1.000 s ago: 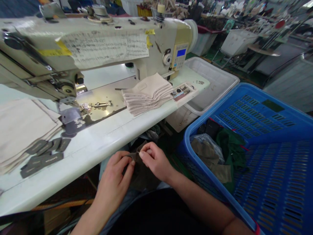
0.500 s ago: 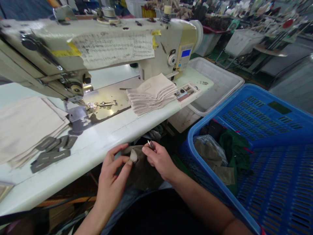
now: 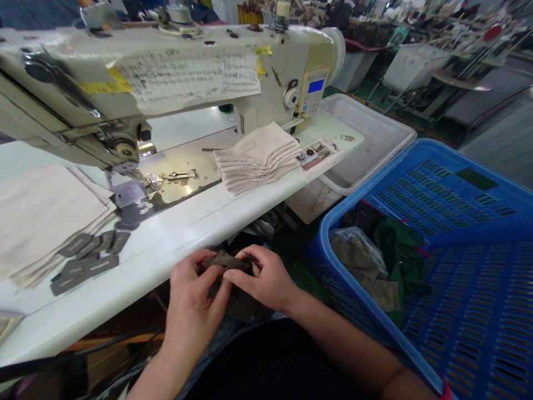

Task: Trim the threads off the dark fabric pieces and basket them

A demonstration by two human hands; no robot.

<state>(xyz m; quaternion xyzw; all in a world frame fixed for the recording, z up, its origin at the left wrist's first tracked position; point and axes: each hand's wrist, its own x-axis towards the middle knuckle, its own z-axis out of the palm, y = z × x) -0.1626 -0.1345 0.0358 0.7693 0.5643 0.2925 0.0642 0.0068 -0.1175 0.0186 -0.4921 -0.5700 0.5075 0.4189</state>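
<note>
Both my hands are in my lap below the table's front edge, pinching a small piece of dark olive fabric (image 3: 227, 261). My left hand (image 3: 194, 303) grips its left end with thumb and fingers closed. My right hand (image 3: 266, 278) grips its right end, and a thin metal tip, perhaps thread snips, pokes out between its fingers. More of the dark fabric hangs below the hands. The cream sewing machine (image 3: 166, 83) stands on the white table (image 3: 175, 244) just beyond.
A stack of beige fabric pieces (image 3: 258, 158) lies right of the needle. Larger beige panels (image 3: 45, 216) and dark labels (image 3: 87, 258) lie at the left. A blue basket (image 3: 449, 266) holding green and olive cloth stands at my right, with a white bin (image 3: 370, 139) behind.
The fabric piece has been folded flat and now runs level between both hands. My right hand came down and closer to the left. The pale patch seen earlier is hidden.
</note>
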